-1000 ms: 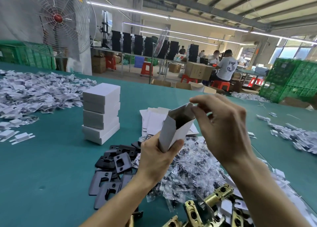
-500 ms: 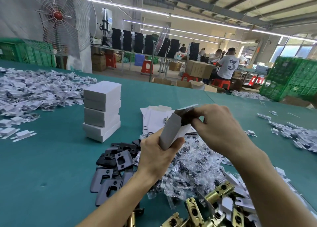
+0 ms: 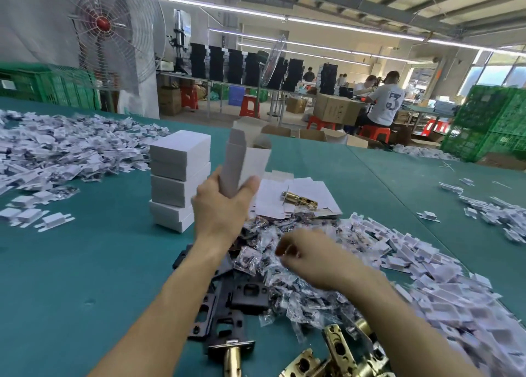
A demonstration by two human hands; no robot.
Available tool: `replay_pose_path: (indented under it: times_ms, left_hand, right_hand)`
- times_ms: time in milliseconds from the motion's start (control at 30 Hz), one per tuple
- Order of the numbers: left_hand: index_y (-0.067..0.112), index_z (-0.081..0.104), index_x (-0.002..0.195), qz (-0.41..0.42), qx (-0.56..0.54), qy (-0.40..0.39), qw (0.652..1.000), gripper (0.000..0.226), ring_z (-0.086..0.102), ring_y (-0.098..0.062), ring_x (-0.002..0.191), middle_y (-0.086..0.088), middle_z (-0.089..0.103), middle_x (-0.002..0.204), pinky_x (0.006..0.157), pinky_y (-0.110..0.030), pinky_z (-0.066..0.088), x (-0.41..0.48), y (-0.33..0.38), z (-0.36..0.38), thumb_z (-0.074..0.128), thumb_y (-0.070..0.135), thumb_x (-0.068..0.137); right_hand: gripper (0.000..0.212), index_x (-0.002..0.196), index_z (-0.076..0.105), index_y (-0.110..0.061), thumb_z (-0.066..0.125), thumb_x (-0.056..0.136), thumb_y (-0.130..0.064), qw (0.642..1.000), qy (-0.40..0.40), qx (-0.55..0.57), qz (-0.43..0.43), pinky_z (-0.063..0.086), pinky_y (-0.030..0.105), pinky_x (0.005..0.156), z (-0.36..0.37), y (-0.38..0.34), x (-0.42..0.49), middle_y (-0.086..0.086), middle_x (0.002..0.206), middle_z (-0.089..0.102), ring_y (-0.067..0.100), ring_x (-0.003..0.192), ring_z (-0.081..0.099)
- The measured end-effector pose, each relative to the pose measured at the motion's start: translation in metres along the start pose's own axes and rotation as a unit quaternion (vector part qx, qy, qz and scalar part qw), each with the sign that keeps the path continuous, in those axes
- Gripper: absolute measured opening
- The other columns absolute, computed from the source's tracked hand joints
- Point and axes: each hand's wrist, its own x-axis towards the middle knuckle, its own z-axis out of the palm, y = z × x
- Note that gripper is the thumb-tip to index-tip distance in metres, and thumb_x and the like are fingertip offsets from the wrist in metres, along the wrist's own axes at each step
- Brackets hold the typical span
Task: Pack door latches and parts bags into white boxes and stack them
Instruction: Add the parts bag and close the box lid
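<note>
Above desk [image 3: 71, 277], left hand [image 3: 225, 208] grips open box [image 3: 244, 163] upright beside stack [image 3: 179, 174] of closed boxes. Right hand [image 3: 310, 260] blurred, fingers curled over bags [image 3: 299, 297]; cannot tell if pinching any.

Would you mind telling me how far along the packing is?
Done: a stack of closed boxes. In hand: the left hand holds an open box while the right hand, blurred, hovers over the bags. Left: many bags, latches and flat boxes lie unpacked.

fan [image 3: 103, 23] bk-left | green crates [image 3: 489, 120] rt | red stool [image 3: 249, 106] | carton [image 3: 336, 109]
</note>
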Motion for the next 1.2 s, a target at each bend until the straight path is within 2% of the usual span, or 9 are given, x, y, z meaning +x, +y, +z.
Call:
replay_pose_path:
  times_ms: [100, 333, 500, 567, 733, 833, 933, 1067, 1200]
  left_hand:
    - [0.036, 0.064, 0.082, -0.008, -0.009, 0.014, 1.000, 0.016, 0.066, 0.004, 0.067, 0.031, 0.068, 0.076, 0.057, -0.040, 0.063, 0.009, -0.002, -0.009, 0.080, 0.035, 0.083]
    - [0.032, 0.067, 0.076, -0.018, -0.035, 0.037, 0.999, 0.019, 0.067, -0.010, 0.065, 0.009, 0.069, 0.072, 0.045, -0.032, 0.058, 0.010, 0.001, -0.011, 0.083, 0.042, 0.079]
    - [0.030, 0.067, 0.079, -0.013, -0.007, 0.029, 0.999, 0.021, 0.070, -0.016, 0.069, 0.004, 0.071, 0.077, 0.051, -0.037, 0.061, 0.007, 0.005, -0.008, 0.083, 0.043, 0.079]
    - [0.026, 0.068, 0.080, -0.011, 0.005, 0.026, 1.000, 0.022, 0.071, -0.022, 0.073, 0.003, 0.072, 0.078, 0.055, -0.042, 0.062, 0.006, 0.007, -0.007, 0.082, 0.044, 0.080]
    - [0.025, 0.070, 0.083, -0.010, -0.011, 0.022, 1.000, 0.023, 0.069, -0.016, 0.069, 0.010, 0.070, 0.073, 0.053, -0.042, 0.062, 0.005, 0.006, -0.008, 0.083, 0.044, 0.079]
    - [0.027, 0.069, 0.082, -0.015, -0.011, 0.004, 1.000, 0.022, 0.071, -0.021, 0.079, 0.012, 0.071, 0.074, 0.062, -0.047, 0.062, 0.005, 0.003, -0.006, 0.082, 0.044, 0.080]
    - [0.028, 0.069, 0.079, -0.019, -0.028, -0.012, 0.999, 0.019, 0.068, -0.017, 0.068, 0.012, 0.070, 0.072, 0.053, -0.042, 0.061, 0.003, 0.003, -0.003, 0.082, 0.042, 0.081]
    - [0.030, 0.070, 0.083, -0.016, -0.045, -0.010, 0.999, 0.016, 0.067, -0.009, 0.067, 0.012, 0.071, 0.077, 0.048, -0.034, 0.059, 0.004, 0.003, -0.004, 0.082, 0.040, 0.081]
    - [0.029, 0.071, 0.085, -0.011, -0.056, -0.003, 0.998, 0.017, 0.071, -0.016, 0.075, 0.012, 0.073, 0.078, 0.055, -0.041, 0.061, 0.004, 0.003, -0.004, 0.083, 0.041, 0.080]
  right_hand:
    - [0.024, 0.115, 0.068, -0.017, 0.061, 0.094, -0.025, 0.997, -0.018, -0.040, -0.058, 0.053, 0.043, 0.091, 0.023, -0.020, 0.015, 0.007, 0.115, 0.068, 0.022, 0.105, 0.063]
    - [0.028, 0.113, 0.063, -0.015, 0.057, 0.093, -0.034, 0.991, 0.024, -0.106, -0.075, 0.048, 0.043, 0.090, 0.045, -0.049, 0.040, 0.010, 0.117, 0.054, 0.033, 0.114, 0.050]
    - [0.051, 0.128, 0.056, -0.018, 0.049, 0.093, -0.055, 0.991, 0.037, -0.130, -0.017, 0.039, 0.044, 0.101, 0.050, -0.034, 0.043, 0.009, 0.129, 0.054, 0.032, 0.125, 0.044]
    - [0.059, 0.126, 0.057, -0.018, 0.045, 0.092, -0.064, 0.992, 0.047, -0.120, -0.002, 0.037, 0.044, 0.102, 0.054, -0.035, 0.044, 0.008, 0.128, 0.054, 0.031, 0.124, 0.043]
    - [0.065, 0.122, 0.058, -0.021, 0.054, 0.082, -0.072, 0.987, 0.066, -0.146, -0.022, 0.030, 0.042, 0.101, 0.066, -0.052, 0.051, 0.007, 0.126, 0.046, 0.031, 0.121, 0.035]
    - [0.065, 0.126, 0.059, -0.017, 0.066, 0.079, -0.061, 0.985, 0.092, -0.143, -0.022, 0.029, 0.043, 0.100, 0.070, -0.063, 0.056, 0.008, 0.132, 0.044, 0.033, 0.121, 0.036]
    - [0.056, 0.126, 0.056, -0.013, 0.071, 0.081, -0.041, 0.993, 0.085, -0.078, -0.008, 0.032, 0.043, 0.101, 0.073, -0.069, 0.057, 0.012, 0.130, 0.047, 0.034, 0.122, 0.038]
    - [0.023, 0.110, 0.058, -0.010, 0.056, 0.089, -0.017, 0.992, 0.112, -0.040, -0.043, 0.039, 0.039, 0.084, 0.071, -0.074, 0.052, 0.015, 0.118, 0.057, 0.037, 0.112, 0.050]
    - [0.023, 0.108, 0.049, -0.011, 0.049, 0.085, -0.012, 0.997, 0.062, 0.042, -0.032, 0.050, 0.044, 0.075, 0.048, -0.066, 0.044, 0.016, 0.110, 0.056, 0.041, 0.098, 0.056]
